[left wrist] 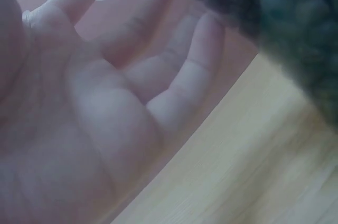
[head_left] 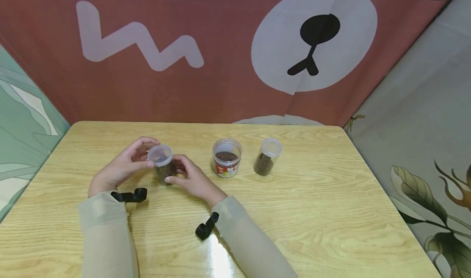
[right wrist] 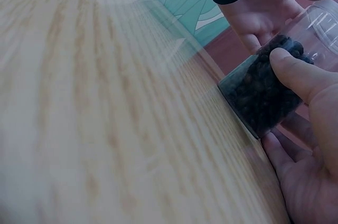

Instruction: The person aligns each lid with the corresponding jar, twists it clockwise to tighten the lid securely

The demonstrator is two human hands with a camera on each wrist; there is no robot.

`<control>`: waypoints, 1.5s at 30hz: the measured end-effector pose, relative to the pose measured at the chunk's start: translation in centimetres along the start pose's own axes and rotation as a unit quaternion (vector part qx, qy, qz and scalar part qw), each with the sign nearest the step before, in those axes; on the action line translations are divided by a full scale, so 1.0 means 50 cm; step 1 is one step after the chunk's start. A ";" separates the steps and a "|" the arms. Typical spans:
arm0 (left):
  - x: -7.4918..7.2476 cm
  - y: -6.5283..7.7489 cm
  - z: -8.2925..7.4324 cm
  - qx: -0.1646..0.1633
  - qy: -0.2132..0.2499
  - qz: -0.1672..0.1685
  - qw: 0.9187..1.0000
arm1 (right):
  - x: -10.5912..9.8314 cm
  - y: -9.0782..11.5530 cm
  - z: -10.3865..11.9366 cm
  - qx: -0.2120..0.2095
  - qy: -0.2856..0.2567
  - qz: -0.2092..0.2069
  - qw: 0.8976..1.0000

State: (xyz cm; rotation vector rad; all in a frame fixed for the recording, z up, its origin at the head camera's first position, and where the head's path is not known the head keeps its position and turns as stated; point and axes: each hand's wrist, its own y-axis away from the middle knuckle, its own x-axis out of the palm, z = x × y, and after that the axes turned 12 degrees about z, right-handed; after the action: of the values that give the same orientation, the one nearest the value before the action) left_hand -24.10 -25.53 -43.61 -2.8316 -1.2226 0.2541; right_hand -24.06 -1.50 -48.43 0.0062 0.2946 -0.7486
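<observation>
A clear jar partly filled with dark bean-like pieces stands between my hands, left of the table's middle. A translucent white lid covers its top. My left hand holds the lid, thumb at its near left side and fingers at its back. In the left wrist view the lower fingers of that hand are loosely bent, and the lid is out of frame. My right hand grips the jar's body low on its right side. The right wrist view shows the right thumb across the dark pieces, with other fingers beneath.
A clear tub with a red printed label and reddish-brown contents stands right of my hands. Farther right is a second lidded jar of dark pieces. They share a wood-grain table backed by a red cloth with a cartoon bear face.
</observation>
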 end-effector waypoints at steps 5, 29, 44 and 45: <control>0.003 0.001 -0.007 -0.010 -0.003 -0.016 1.000 | 0.000 -0.002 0.000 0.001 -0.002 0.001 1.000; 0.005 0.004 -0.017 -0.057 -0.030 -0.027 0.998 | -0.001 0.001 0.000 0.002 0.004 0.002 1.000; 0.004 0.006 -0.026 -0.078 -0.063 -0.031 0.995 | 0.000 -0.003 0.007 0.010 0.018 -0.013 1.000; 0.005 0.005 -0.027 -0.080 -0.065 -0.032 0.994 | -0.001 -0.001 0.008 0.008 0.023 -0.017 1.000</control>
State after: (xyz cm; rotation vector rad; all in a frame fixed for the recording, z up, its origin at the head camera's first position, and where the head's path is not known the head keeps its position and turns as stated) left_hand -23.52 -25.51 -42.36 -2.9443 -1.4167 0.3579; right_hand -24.05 -1.55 -48.03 0.0329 0.3337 -0.7845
